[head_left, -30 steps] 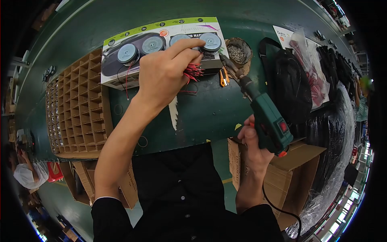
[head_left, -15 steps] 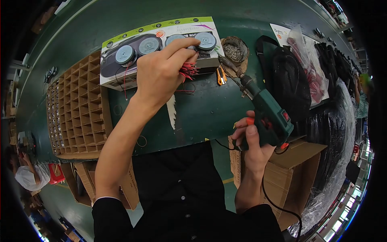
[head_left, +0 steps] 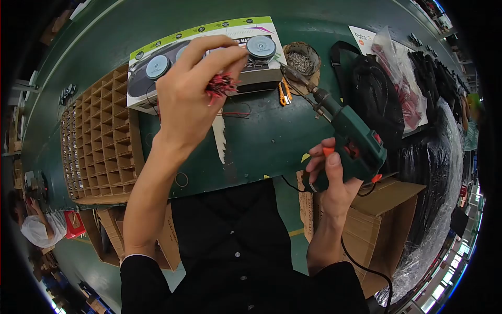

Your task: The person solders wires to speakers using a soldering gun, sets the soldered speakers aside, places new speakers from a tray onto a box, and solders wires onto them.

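Note:
My left hand (head_left: 183, 99) is closed around a bundle of red and black wires (head_left: 222, 86), their ends sticking out of the palm side. Its thumb and forefinger reach toward a round speaker (head_left: 261, 48) on a printed box (head_left: 141, 86); whether they touch it or pinch a single wire, I cannot make out. Another round speaker (head_left: 158, 67) sits at the box's left, and the ones between are mostly covered by my hand. My right hand (head_left: 337, 188) grips a green soldering gun (head_left: 355, 133), tip pointing up and left, close to the box's right end.
Beside the box stands a round container of small metal bits (head_left: 299, 63), with an orange cutter (head_left: 285, 93) below. A cardboard divider grid (head_left: 107, 141) lies left. At right are a black mesh bag (head_left: 374, 99), an open carton (head_left: 387, 220) and the gun's cord (head_left: 368, 267).
My left hand has shifted left with the wire bundle, uncovering more of the right-hand speaker. The soldering gun has stayed nearly in place in my right hand; the view has moved slightly.

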A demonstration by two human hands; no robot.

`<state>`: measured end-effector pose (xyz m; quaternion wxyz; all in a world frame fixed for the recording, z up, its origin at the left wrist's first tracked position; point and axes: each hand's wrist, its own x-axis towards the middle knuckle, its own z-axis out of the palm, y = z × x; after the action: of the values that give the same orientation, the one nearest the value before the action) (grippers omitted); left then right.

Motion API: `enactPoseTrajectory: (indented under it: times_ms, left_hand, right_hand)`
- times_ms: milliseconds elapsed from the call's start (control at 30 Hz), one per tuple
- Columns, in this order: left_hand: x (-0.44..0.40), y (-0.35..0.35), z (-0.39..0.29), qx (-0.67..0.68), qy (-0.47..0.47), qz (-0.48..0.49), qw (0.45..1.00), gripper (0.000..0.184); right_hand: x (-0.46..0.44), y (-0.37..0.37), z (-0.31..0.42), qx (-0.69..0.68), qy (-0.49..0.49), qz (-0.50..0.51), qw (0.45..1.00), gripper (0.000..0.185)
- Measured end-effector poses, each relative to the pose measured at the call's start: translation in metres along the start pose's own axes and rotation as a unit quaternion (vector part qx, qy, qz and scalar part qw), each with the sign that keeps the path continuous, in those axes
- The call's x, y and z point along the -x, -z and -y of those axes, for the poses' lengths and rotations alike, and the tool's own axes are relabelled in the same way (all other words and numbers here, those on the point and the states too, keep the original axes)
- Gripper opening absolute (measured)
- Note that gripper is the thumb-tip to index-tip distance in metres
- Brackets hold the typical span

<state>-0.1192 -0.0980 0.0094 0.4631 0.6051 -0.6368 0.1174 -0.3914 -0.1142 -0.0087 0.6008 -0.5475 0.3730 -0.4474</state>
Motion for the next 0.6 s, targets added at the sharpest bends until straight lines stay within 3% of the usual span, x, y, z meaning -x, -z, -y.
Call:
enactPoseTrajectory:
  times_ms: [33, 67, 200, 267, 367, 467, 600]
  left_hand:
    - [-0.001, 0.002, 0.002, -0.001, -0.020, -0.020, 1.000, 0.037]
    - [0.001, 0.008, -0.002, 0.011, 0.007, 0.021, 1.000, 0.035]
    - [0.005, 0.001, -0.015, 0.062, 0.058, 0.000, 0.996, 0.029]
    - [0.006, -0.006, -0.020, 0.158, 0.177, -0.019, 0.971, 0.019]
    - [0.005, -0.009, -0.015, 0.053, 0.140, 0.066, 0.987, 0.015]
    - [0.004, -0.016, -0.020, -0.037, 0.083, 0.046, 0.995, 0.013]
    - [0.002, -0.027, -0.017, -0.041, 0.062, 0.045, 0.996, 0.013]
  right_hand:
    - [-0.001, -0.001, 0.002, 0.004, -0.007, -0.006, 1.000, 0.031]
    - [-0.003, -0.002, 0.003, 0.004, -0.008, -0.006, 1.000, 0.031]
    - [-0.007, -0.004, 0.010, -0.019, -0.032, -0.009, 0.999, 0.030]
    - [-0.010, -0.006, 0.012, -0.018, -0.035, -0.008, 0.999, 0.029]
    - [-0.011, -0.007, 0.014, -0.017, -0.054, -0.013, 0.998, 0.029]
    - [-0.016, -0.009, 0.014, -0.019, -0.059, -0.014, 0.998, 0.029]
    - [-0.020, -0.010, 0.014, -0.012, -0.058, -0.006, 0.998, 0.028]
